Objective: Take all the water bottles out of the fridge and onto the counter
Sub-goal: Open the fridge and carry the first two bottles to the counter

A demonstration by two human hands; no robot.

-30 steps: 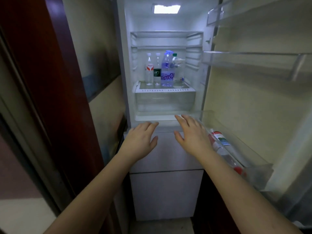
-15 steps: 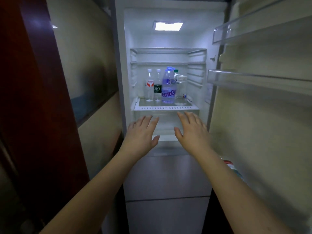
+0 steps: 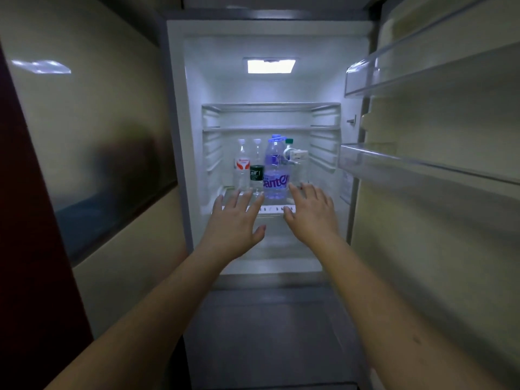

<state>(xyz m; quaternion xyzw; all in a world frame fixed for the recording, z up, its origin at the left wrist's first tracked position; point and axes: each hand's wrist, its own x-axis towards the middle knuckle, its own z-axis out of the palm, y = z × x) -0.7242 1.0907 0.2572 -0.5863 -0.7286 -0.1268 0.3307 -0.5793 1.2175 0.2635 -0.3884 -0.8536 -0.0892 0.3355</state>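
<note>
Head view: both hands reach into the open fridge [image 3: 194,136], left hand [image 3: 235,220] and right hand [image 3: 312,213], fingers spread and holding nothing. Just beyond them, four upright water bottles stand clustered on the shelf [image 3: 270,209]: red-label bottle [image 3: 242,167], dark-green-label bottle [image 3: 256,171], a big purple-label bottle [image 3: 275,170] reading "ante", and a green-capped bottle [image 3: 295,161] behind.

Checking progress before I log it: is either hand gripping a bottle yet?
No, the left hand and right hand reach with spread fingers toward the bottles, holding nothing.
</note>
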